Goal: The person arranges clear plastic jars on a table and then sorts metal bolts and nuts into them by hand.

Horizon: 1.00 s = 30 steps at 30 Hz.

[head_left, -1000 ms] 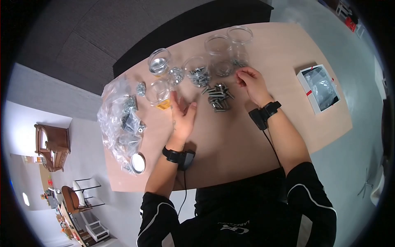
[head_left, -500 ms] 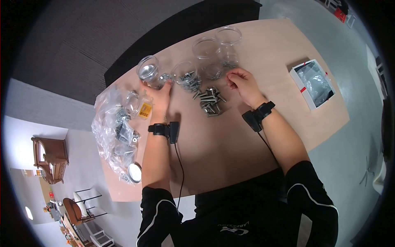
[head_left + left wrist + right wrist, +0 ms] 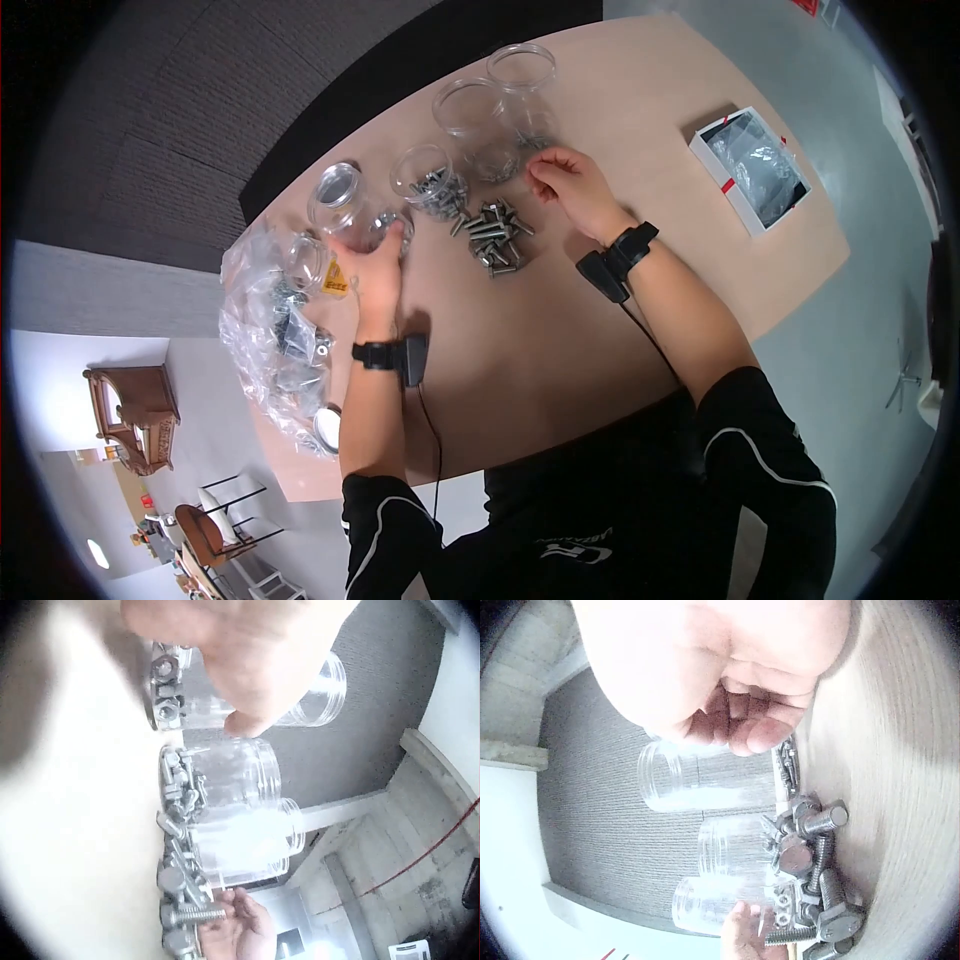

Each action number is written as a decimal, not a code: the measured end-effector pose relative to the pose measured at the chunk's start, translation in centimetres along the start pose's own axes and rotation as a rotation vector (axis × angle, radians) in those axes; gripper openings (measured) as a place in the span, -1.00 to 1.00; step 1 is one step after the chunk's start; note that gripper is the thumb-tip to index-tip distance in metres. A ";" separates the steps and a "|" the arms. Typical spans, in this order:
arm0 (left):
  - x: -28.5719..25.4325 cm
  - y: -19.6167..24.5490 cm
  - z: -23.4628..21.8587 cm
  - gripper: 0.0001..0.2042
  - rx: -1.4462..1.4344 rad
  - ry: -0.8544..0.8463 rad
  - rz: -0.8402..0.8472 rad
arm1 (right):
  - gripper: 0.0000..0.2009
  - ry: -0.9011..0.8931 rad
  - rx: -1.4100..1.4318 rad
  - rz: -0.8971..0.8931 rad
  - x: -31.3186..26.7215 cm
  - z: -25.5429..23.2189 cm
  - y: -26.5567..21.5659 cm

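My left hand [image 3: 368,275] grips a clear jar [image 3: 199,712] low on its side, thumb on the near side; part of the jar is hidden behind the hand. Hex nuts [image 3: 165,669] lie in its bottom. On the table, my right hand [image 3: 580,190] rests with loosely curled fingers and nothing visible in them. Left of it is a heap of large hex bolts [image 3: 492,238]. Between the hands stands an open clear jar of smaller bolts [image 3: 440,200]. Two more clear jars, one with a tall rim [image 3: 522,68], stand just beyond the right hand with small hardware in their bottoms.
Left of the left hand stand another clear jar [image 3: 305,262] and a yellow label [image 3: 336,279]. Plastic bags [image 3: 255,320] of hardware cover the table's left side, a round lid [image 3: 327,428] near them. A white box [image 3: 735,195] holding plastic wrap lies at right.
My left hand has moved left and forward to the jar of nuts and taken hold of it. The jar has come slightly toward me. The right hand stays by the jars.
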State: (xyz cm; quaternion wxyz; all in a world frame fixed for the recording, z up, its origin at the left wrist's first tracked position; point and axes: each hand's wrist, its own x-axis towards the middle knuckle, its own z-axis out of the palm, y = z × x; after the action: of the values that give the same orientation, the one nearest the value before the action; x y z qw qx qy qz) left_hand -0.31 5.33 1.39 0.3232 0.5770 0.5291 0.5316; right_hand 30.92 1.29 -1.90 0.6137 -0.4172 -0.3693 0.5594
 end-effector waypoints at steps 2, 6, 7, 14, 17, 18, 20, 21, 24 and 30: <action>-1.9 0.1 -1.1 -0.10 0.027 0.001 0.074 | -0.86 0.002 -0.002 0.003 0.0 0.0 0.0; -5.6 1.0 -3.1 -0.03 0.177 -0.067 0.162 | -0.86 0.004 -0.003 -0.007 0.1 0.0 0.0; -6.4 0.3 -3.3 -0.01 0.189 -0.041 0.202 | -0.86 0.018 -0.004 -0.015 0.0 0.2 -0.1; -8.4 2.0 -3.4 -0.12 0.540 -0.026 0.481 | -0.85 0.027 0.018 -0.006 0.0 0.2 -0.1; -8.2 2.9 -3.0 -0.15 0.665 -0.015 0.610 | -0.85 0.038 0.026 -0.029 -0.1 0.2 -0.1; -8.3 3.1 -2.9 -0.15 0.670 -0.017 0.615 | -0.85 0.041 0.026 -0.026 -0.1 0.2 -0.1; -8.4 3.5 -2.8 -0.17 0.659 -0.013 0.574 | -0.85 0.048 0.034 -0.027 -0.2 0.3 -0.2; -8.3 3.4 -3.1 -0.17 0.662 -0.017 0.583 | -0.84 0.047 0.037 -0.040 -0.3 0.3 -0.2; -7.8 2.4 -3.5 -0.19 0.822 -0.017 0.652 | -0.84 0.053 0.021 -0.043 -0.4 0.5 -0.7; -7.6 2.8 -2.9 -0.24 0.949 0.001 0.741 | -0.84 0.029 0.009 -0.041 -0.3 0.6 -0.7</action>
State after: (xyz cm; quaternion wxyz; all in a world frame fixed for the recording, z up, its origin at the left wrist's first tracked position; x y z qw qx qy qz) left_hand -1.35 -3.13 2.60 -0.1768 0.8039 0.4726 0.3149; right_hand 30.65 1.06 -1.06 0.6322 -0.4149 -0.3665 0.5421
